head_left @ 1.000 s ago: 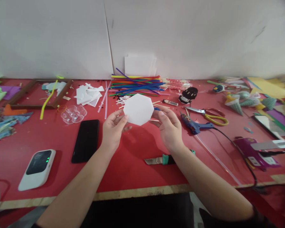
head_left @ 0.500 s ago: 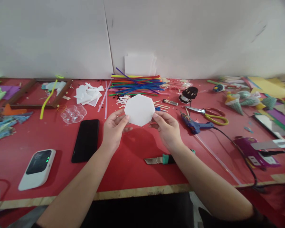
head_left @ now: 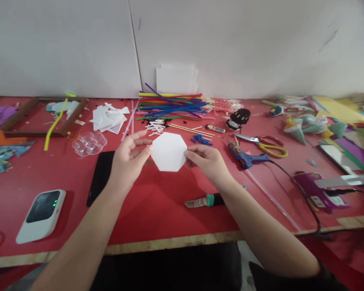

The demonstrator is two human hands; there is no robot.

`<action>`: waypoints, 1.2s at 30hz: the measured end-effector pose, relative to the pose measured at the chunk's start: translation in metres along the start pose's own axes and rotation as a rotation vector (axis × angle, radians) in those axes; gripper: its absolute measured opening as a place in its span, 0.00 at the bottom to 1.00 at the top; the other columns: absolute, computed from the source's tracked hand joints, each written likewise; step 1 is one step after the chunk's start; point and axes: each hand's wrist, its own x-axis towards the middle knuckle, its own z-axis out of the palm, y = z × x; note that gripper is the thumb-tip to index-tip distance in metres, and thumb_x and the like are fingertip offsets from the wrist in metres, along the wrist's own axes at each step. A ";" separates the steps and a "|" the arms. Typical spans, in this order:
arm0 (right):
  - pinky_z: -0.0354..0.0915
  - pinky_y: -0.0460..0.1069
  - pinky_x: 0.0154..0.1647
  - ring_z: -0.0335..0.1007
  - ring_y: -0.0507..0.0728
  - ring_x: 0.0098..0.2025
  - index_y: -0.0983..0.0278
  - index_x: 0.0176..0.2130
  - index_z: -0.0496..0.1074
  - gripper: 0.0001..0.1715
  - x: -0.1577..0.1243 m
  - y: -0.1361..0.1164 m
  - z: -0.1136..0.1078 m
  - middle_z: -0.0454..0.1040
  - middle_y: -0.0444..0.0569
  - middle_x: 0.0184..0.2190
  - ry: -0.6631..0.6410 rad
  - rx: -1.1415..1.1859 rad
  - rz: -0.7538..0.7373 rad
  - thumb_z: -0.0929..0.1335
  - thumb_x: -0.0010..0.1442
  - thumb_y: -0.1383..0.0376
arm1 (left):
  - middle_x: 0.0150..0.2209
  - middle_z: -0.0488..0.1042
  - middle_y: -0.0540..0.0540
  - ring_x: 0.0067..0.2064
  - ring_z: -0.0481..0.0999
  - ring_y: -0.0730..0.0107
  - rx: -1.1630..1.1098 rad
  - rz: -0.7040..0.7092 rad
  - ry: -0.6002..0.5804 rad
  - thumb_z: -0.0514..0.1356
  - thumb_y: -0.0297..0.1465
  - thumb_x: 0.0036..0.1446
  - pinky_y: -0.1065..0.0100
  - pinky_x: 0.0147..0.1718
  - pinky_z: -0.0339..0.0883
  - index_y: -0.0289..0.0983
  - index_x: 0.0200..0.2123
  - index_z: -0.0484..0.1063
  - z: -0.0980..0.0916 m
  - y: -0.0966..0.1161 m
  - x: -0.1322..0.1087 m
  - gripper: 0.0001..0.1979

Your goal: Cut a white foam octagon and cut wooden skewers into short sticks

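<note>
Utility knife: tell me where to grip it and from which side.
I'd take the utility knife by its black handle, probably from the right, since the exposed blade points left; the right forearm hides part of the handle.

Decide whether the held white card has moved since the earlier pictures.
Yes: the white card has moved down in the view, away from the coloured stems beyond it.
</note>
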 end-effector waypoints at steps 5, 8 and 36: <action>0.71 0.47 0.23 0.73 0.52 0.21 0.64 0.36 0.79 0.11 -0.017 -0.001 -0.012 0.80 0.46 0.25 -0.258 -0.333 0.219 0.72 0.57 0.58 | 0.49 0.79 0.43 0.40 0.83 0.64 0.471 -0.001 -0.198 0.64 0.36 0.60 0.61 0.41 0.79 0.39 0.56 0.71 -0.024 0.003 -0.027 0.21; 0.74 0.49 0.29 0.79 0.56 0.27 0.62 0.44 0.80 0.15 -0.031 0.005 -0.025 0.83 0.48 0.30 -0.215 -0.616 0.127 0.70 0.60 0.59 | 0.52 0.78 0.40 0.40 0.82 0.62 0.750 0.108 -0.260 0.58 0.36 0.65 0.56 0.43 0.78 0.39 0.55 0.71 -0.028 -0.006 -0.045 0.17; 0.73 0.55 0.43 0.76 0.60 0.43 0.59 0.46 0.73 0.09 -0.091 0.020 -0.090 0.79 0.52 0.41 -0.332 -1.004 -0.391 0.67 0.69 0.58 | 0.65 0.59 0.24 0.67 0.60 0.32 1.089 0.512 -0.371 0.67 0.53 0.55 0.36 0.61 0.63 0.35 0.64 0.51 -0.015 -0.021 -0.073 0.45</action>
